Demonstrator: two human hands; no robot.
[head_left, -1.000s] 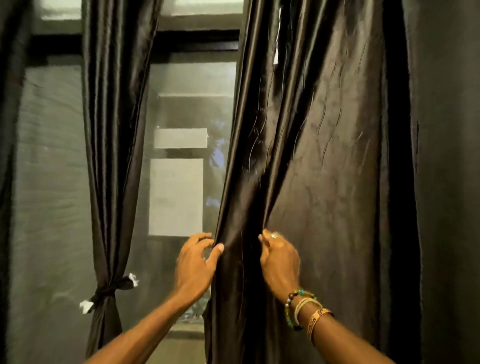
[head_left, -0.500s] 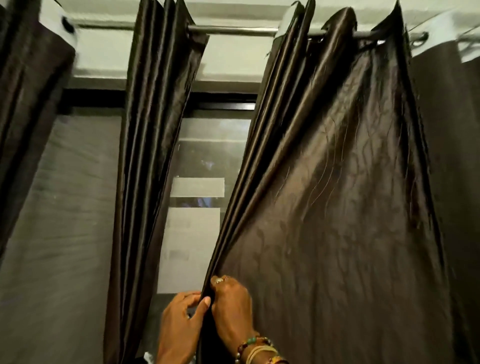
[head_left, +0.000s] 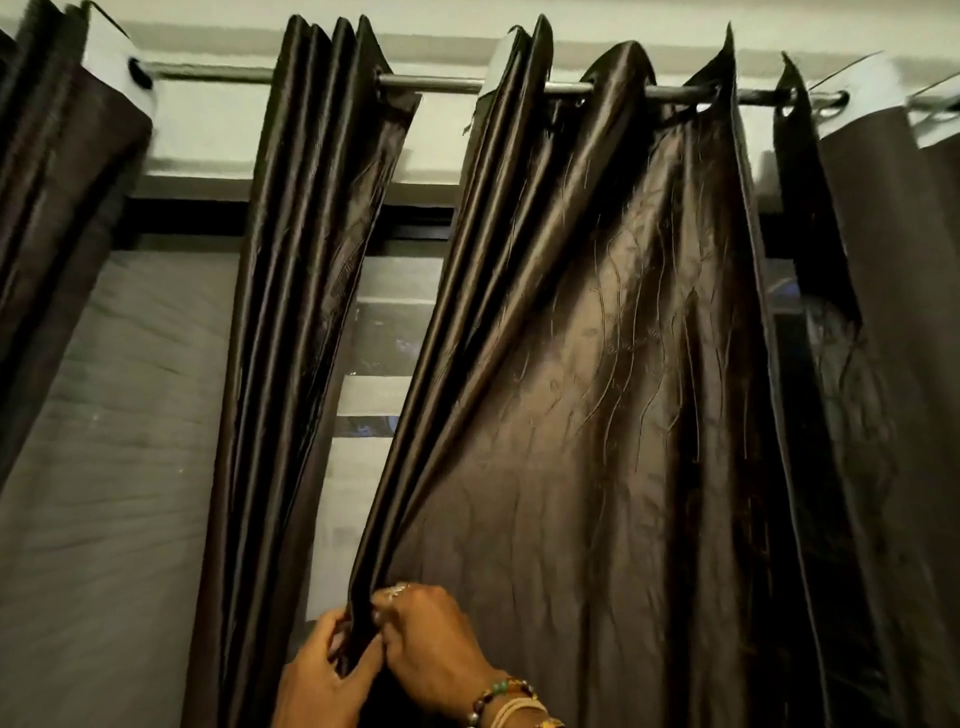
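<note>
Hands, left (head_left: 322, 675) and right (head_left: 431, 644), pinch the glossy dark-brown satin curtain's (head_left: 597, 415) gathered edge, seemingly to bunch its pleats

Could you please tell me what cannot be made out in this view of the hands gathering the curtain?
Head view:
- Left hand: wrist cut off by the bottom edge.
- Right hand: forearm past the bracelets cut off there.
- Hem of the curtain: below the bottom edge.
- Window: outside scene blurred, partly behind the curtain.
</note>
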